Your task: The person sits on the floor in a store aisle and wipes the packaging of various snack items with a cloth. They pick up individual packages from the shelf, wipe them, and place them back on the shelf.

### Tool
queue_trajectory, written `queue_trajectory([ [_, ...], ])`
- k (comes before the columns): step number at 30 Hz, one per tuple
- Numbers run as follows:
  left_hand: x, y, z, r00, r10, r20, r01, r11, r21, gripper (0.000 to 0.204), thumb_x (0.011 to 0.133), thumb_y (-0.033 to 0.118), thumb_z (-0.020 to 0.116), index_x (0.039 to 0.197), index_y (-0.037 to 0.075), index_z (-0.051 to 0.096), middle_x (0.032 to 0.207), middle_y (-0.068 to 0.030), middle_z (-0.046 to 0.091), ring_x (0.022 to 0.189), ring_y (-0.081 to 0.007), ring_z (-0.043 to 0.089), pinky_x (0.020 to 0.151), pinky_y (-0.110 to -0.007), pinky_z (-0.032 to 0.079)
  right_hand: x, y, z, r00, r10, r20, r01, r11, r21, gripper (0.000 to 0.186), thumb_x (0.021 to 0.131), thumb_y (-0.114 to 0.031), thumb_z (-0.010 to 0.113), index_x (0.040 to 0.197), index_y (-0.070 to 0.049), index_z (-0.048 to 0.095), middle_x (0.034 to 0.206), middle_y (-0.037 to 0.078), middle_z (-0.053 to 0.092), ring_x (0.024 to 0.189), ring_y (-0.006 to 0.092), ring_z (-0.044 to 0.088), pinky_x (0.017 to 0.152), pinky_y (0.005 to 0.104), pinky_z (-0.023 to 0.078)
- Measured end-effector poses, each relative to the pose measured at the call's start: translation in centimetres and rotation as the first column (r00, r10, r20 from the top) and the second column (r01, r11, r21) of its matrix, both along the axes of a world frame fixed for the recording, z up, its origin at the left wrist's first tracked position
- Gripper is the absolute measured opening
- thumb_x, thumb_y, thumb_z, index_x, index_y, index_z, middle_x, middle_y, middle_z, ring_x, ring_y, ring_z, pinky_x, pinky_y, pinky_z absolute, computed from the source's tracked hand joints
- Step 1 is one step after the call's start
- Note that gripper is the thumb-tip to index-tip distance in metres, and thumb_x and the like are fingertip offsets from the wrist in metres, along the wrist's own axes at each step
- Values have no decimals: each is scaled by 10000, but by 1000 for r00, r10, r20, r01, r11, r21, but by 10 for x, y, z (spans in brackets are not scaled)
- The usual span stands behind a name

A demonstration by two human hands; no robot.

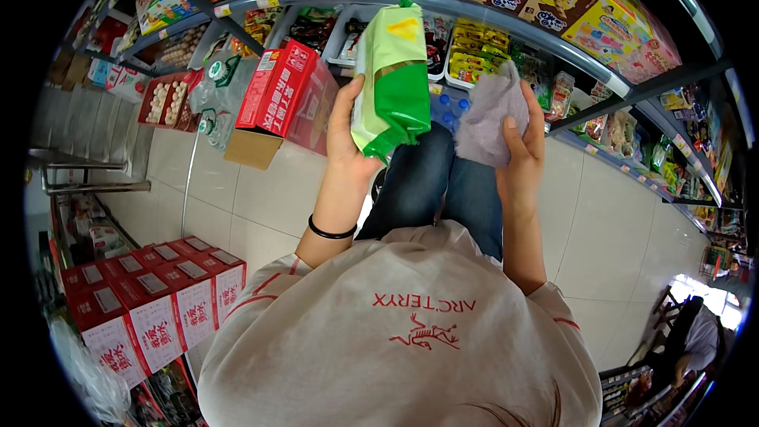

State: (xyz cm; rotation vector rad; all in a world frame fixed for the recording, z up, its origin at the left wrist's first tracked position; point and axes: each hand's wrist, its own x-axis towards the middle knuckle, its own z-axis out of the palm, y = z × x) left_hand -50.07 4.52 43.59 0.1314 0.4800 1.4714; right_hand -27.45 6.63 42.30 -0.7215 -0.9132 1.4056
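My left hand (348, 122) grips a green and pale-yellow plastic snack packet (397, 83) from its left side, holding it up in front of the shelf. A black band circles that wrist. In my right hand (525, 138) is a crumpled greyish-purple cloth (492, 119), pinched between the thumb and the fingers. The cloth and the packet are apart, with a gap between them. What the packet holds cannot be made out.
Ahead, a shelf (443, 8) carries colourful packets and boxes, with white trays of small snacks below. A red carton (286, 91) and large clear bottles (215, 95) stand left. Red-and-white boxes (170, 292) are stacked at lower left. A person (700, 332) is at far right.
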Motion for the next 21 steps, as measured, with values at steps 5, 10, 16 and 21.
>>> queue_trajectory([
  [5,44,-5,-20,813,-147,-564,194,981,24,616,1026,449,462,1478,40,373,1415,-96,501,1280,-206,508,1045,-332,435,-33,-23,21,979,51,197,-86,981,174,555,1006,-161,492,1503,-27,284,1529,118,328,1410,240,325,1159,356,251],
  [10,34,-11,-30,862,-116,-494,204,970,129,596,1049,434,397,1484,28,357,1435,-99,487,1296,-211,494,1060,-348,417,-35,-42,9,836,-66,545,-139,935,325,477,1003,-106,471,1462,-26,367,1491,170,396,1404,278,363,1153,377,259],
  [16,24,-48,-43,864,-386,-322,418,908,33,569,957,229,589,1449,29,386,1323,-116,562,1201,-219,569,1017,-351,458,-11,-38,-28,373,-473,798,-281,762,583,484,910,-29,538,1389,-77,497,1426,220,475,1336,374,449,1129,464,317],
  [21,10,-71,-104,823,-559,98,552,829,90,564,921,225,617,1397,-7,424,1277,-182,588,1161,-273,603,996,-398,486,43,-15,-53,843,-201,498,195,979,66,432,978,5,424,1404,-57,462,1395,158,509,1216,287,565,1024,370,444],
])
